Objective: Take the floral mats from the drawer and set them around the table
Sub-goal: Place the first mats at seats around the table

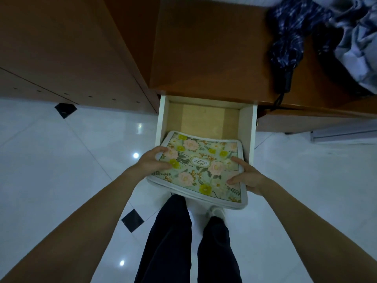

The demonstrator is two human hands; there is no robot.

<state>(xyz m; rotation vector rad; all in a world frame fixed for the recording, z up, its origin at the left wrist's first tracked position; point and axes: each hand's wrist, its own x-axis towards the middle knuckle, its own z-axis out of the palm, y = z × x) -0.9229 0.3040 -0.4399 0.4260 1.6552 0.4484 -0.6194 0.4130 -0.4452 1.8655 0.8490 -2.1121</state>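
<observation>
A stack of floral mats (201, 166), pale green with pink and yellow flowers and grey edging, sits over the front part of an open white drawer (247, 127). The stack juts out past the drawer's near end toward me. My left hand (153, 161) grips the stack's left edge, thumb on top. My right hand (245, 176) grips its right edge, thumb and a finger on top. The drawer's back half shows a bare wooden bottom.
The drawer comes out of a brown wooden cabinet top (208, 50). A folded dark blue umbrella (289, 37) and a bundle of grey-blue cloth (357, 43) lie on it at the right. A taller brown cabinet (67, 54) stands left. My legs (183, 242) stand on glossy white tiles.
</observation>
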